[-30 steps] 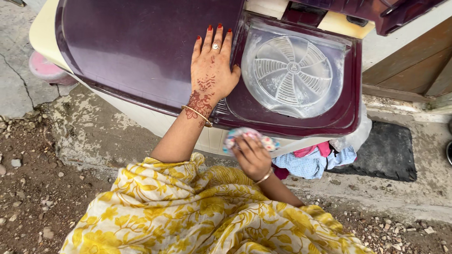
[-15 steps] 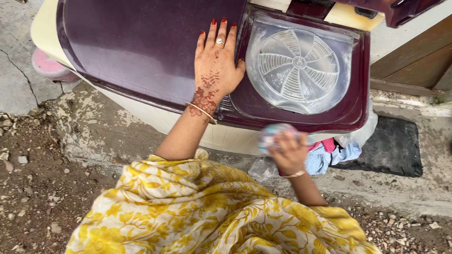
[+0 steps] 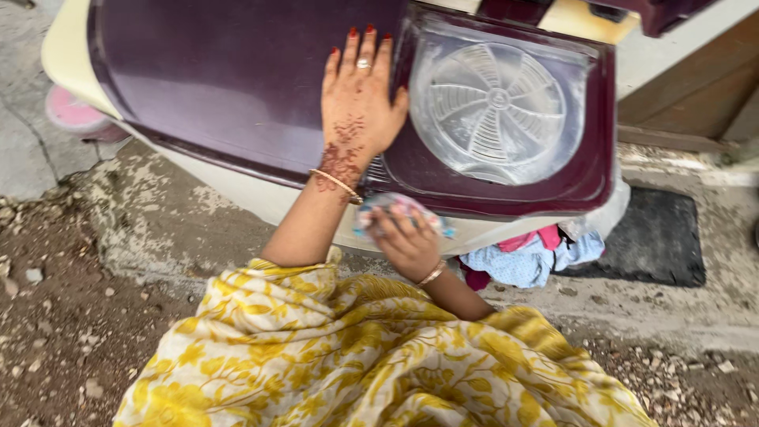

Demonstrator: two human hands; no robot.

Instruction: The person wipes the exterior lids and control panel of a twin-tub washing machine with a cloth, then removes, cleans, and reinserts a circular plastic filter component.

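Head view showed us leaning over a twin-tub washing machine point(image 3: 237, 95). Our left hand point(image 3: 357, 103) lay flat on its dark maroon lid, fingers spread and palm down, just beside the spinner's clear inner cover point(image 3: 494, 111); it looked to us like a bracing hold, steadying the body against the machine. Our right hand point(image 3: 407, 241) was lower, against the cream front edge of the machine, its fingers curled shut round a small bunched cloth point(image 3: 395, 209) of pale blue and pink. The cloth sat between that hand and the maroon rim, touching or nearly touching it; we could not tell which.

Below the spinner side a heap of laundry point(image 3: 530, 257), light blue and pink, hung or lay by the machine's foot, near a black mat point(image 3: 656, 237) on the concrete. A pink round thing point(image 3: 71, 111) showed behind the machine's left corner. Our yellow flowered garment point(image 3: 356, 356) filled the lower frame and hid the ground directly under the hands. Nothing lay between the cloth and the machine's rim.
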